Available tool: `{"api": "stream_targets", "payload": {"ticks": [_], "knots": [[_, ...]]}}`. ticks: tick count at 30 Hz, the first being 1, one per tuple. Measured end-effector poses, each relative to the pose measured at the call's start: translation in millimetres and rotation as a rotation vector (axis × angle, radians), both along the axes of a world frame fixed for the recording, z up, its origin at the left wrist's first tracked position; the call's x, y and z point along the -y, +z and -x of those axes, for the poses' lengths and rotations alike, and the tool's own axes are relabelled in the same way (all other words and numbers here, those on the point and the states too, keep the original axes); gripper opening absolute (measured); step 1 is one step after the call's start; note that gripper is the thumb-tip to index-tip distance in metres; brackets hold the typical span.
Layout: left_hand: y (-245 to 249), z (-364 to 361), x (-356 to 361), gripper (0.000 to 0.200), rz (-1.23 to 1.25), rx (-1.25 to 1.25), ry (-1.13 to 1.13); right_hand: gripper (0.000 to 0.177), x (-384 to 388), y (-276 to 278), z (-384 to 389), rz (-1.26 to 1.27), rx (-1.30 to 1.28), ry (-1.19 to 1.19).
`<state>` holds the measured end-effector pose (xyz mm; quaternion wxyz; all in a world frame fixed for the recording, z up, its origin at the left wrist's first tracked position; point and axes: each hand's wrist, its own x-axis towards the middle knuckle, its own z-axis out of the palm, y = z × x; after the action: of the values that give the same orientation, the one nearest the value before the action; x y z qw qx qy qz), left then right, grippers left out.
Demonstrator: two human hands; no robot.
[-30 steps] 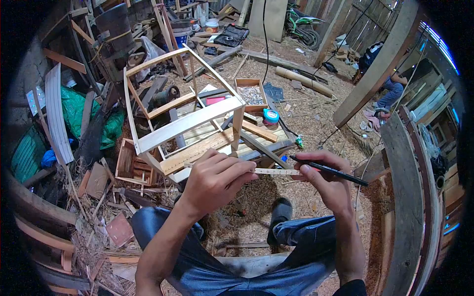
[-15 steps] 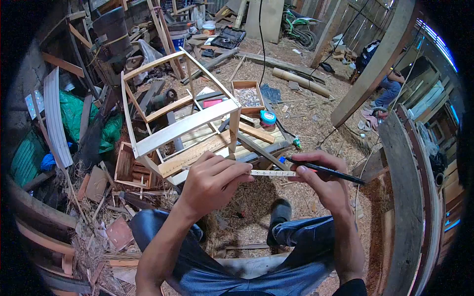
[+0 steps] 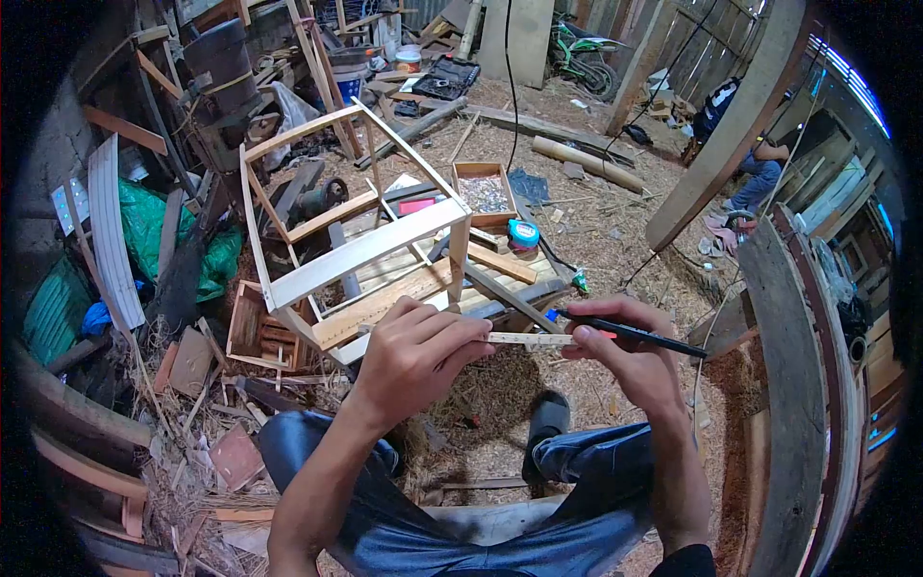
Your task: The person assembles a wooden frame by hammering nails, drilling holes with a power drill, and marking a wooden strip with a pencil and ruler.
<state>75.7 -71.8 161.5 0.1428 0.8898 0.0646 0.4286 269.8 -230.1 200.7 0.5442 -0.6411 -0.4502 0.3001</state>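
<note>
A narrow pale strip with small dark marks along it (image 3: 529,338) spans the gap between my hands. My left hand (image 3: 409,361) is closed, its thumb and fingers pinching the strip's left part. At the other end, my right hand (image 3: 630,351) pinches the strip between thumb and fingertips; a small reddish spot shows there. That same hand also holds a slim black pen or marker (image 3: 663,341), lying across the fingers and pointing down to the right. Just beyond my hands stands a pale wooden frame (image 3: 370,252), its near corner close to my left hand.
Behind the frame lie a turquoise tape measure (image 3: 523,234) and a wooden tray of small hardware (image 3: 484,192). A wooden crate (image 3: 261,332) sits at left amid scraps. A slanted post (image 3: 726,130) and boards (image 3: 784,365) stand right. Another person (image 3: 755,178) sits farther back.
The view has shifted very slightly. Both hands keep their hold, and the strip appears turned a little between them.
</note>
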Motion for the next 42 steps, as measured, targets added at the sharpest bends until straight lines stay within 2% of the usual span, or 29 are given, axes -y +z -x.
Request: {"api": "stream_targets", "payload": {"ticks": [3,14,22,24,28,30,32,37,42], "knots": [[-1,2,-4,0.02,-0.001,0.007,0.031,0.024,1,5,-1,-0.018,-0.096,-0.03],[1,4,-7,0.016,-0.054,0.021,0.09,0.024,4,6,-8,-0.076,-0.045,-0.097],[-3,-5,5,0.018,-0.013,0.025,0.0,0.025,-1,0,2,-0.046,-0.089,0.022],[-3,-3,2,0.017,-0.02,0.016,-0.005,0.023,-2,1,3,-0.123,-0.102,-0.006],[-3,-1,2,0.016,-0.017,0.019,0.011,0.02,6,7,-3,-0.101,-0.112,-0.127],[-2,-1,2,0.017,-0.022,0.02,0.014,0.016,9,5,-9,-0.135,0.015,-0.167],[-1,0,2,0.016,-0.017,-0.004,0.027,0.013,9,3,-9,-0.192,-0.041,-0.18],[1,-1,3,0.016,-0.008,0.001,0.031,0.013,12,0,-2,-0.179,0.013,-0.065],[3,-1,4,0.016,-0.01,-0.021,0.041,0.012,10,1,6,-0.231,-0.028,-0.046]]}}
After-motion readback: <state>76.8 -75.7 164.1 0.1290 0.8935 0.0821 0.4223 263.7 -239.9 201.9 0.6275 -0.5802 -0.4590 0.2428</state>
